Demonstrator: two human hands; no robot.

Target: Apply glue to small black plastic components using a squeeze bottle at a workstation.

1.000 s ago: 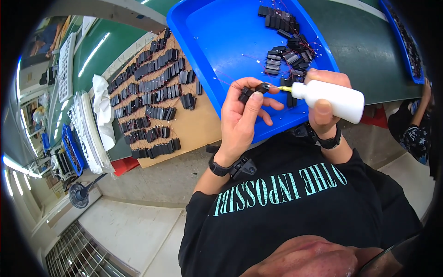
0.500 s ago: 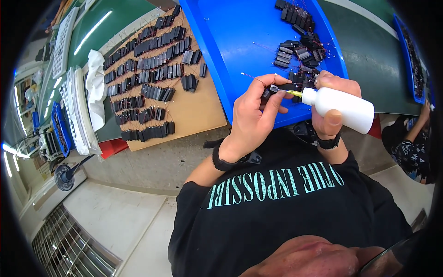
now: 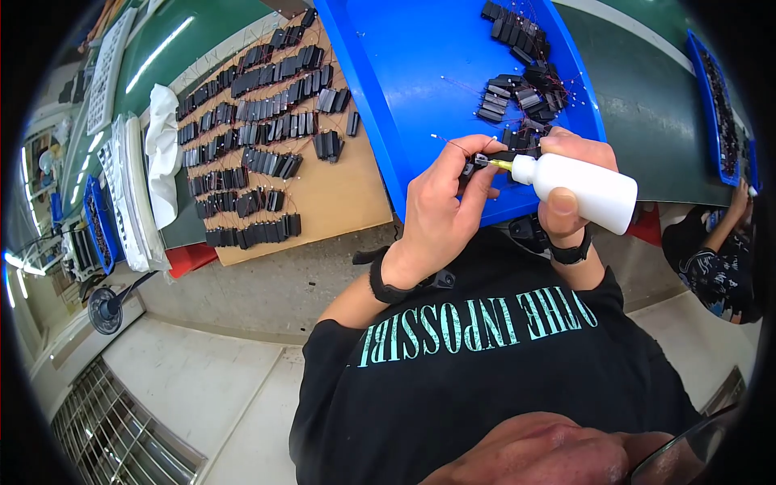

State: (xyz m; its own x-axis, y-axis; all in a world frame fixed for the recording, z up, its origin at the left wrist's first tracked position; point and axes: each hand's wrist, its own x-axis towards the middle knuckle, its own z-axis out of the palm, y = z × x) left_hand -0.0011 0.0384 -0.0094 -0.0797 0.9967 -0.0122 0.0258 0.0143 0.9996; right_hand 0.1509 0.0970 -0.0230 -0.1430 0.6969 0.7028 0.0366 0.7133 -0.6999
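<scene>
Over the near end of the blue tray [image 3: 378, 121], my left hand [image 3: 443, 206] pinches a small black rectangular part [image 3: 469, 171] with thin dark-red wires and a white connector [image 3: 434, 136]. My fingers cover much of that part. My right hand [image 3: 578, 153] is wrapped round a white squeeze bottle [image 3: 588, 192], tilted with its nozzle to the left. The yellowish nozzle [image 3: 501, 165] points at the pinched part, its fine tip at or very near the surface; contact cannot be made out. More black wired parts [image 3: 529, 97] lie heaped along the tray's right side.
Left of the tray, a brown board [image 3: 343, 194] carries rows of similar black parts [image 3: 275, 105]. White sheeting [image 3: 164, 153] lies beside it on the green table. At far right stand another blue tray [image 3: 715, 105] and a person [image 3: 715, 259]. A small fan [image 3: 105, 309] is at lower left.
The bottle and my right hand have shifted left, bringing the nozzle closer to the black part. My left hand keeps its pinch. The whole view has slid slightly.
</scene>
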